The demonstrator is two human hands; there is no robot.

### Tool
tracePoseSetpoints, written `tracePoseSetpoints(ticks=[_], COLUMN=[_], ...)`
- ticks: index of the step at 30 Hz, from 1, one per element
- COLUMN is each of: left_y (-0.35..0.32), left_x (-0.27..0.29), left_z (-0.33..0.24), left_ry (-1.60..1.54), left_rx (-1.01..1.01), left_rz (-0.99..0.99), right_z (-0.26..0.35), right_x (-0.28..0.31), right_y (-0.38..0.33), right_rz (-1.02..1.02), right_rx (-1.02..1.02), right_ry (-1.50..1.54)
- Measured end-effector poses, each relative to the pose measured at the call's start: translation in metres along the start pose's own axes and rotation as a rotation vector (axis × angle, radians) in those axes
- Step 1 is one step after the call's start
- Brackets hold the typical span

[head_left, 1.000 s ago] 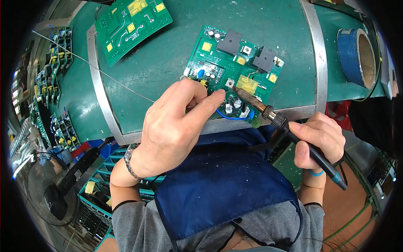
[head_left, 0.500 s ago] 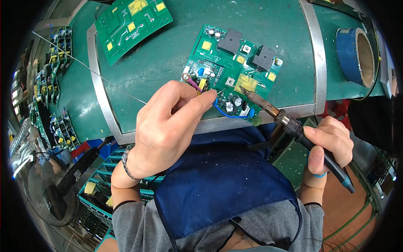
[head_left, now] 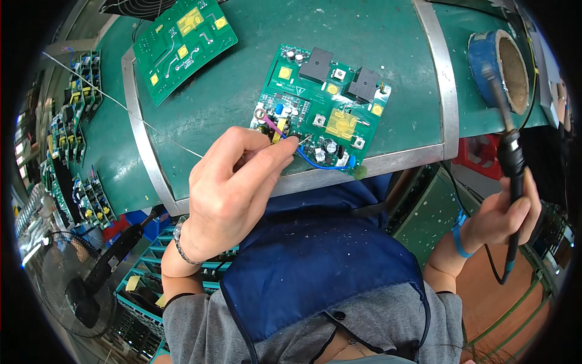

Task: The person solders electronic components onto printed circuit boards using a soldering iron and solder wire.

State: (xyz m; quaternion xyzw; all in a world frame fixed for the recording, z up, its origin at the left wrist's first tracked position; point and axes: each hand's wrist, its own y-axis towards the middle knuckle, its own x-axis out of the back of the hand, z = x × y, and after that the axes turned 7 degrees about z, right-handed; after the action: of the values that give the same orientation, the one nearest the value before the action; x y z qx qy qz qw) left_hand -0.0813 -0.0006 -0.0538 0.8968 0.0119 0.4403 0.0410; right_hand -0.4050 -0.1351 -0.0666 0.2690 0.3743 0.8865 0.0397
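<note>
The left hand (head_left: 227, 188) has its fingers pinched on one thin wire (head_left: 168, 137), apparently to steady the short tip over the circuit board (head_left: 316, 103), which lies component side up at the counter's (head_left: 260, 36) near edge, presumably for easy reach. The right hand's (head_left: 500, 215) fingers grip one soldering iron (head_left: 512, 155) upright by its handle, well apart from the board, probably for safety. Count: two separate boards on the counter, two black blocks (head_left: 316, 65) on the nearer, one blue roll (head_left: 484, 51).
</note>
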Motion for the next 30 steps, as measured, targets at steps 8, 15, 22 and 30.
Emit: tracePoseSetpoints(ticks=[8,15,22,30], left_y=[-0.003,-0.006,-0.008,-0.009], left_x=[0.007,0.013,0.02,0.017], left_z=[0.003,0.005,0.006,-0.001], left_ry=[0.036,0.073,0.125,0.02], left_rx=[-0.033,-0.024,-0.016,0.02], left_rz=[-0.027,-0.01,0.022,0.006], right_z=[-0.005,-0.001,-0.001,0.014], right_x=[-0.011,-0.003,0.002,0.017], right_y=[0.015,0.02,0.014,-0.004], right_rz=[-0.083,-0.014,-0.067,-0.05], right_rx=[-0.196,-0.198,-0.184,-0.096], right_ry=[-0.217,-0.241,-0.204,-0.1])
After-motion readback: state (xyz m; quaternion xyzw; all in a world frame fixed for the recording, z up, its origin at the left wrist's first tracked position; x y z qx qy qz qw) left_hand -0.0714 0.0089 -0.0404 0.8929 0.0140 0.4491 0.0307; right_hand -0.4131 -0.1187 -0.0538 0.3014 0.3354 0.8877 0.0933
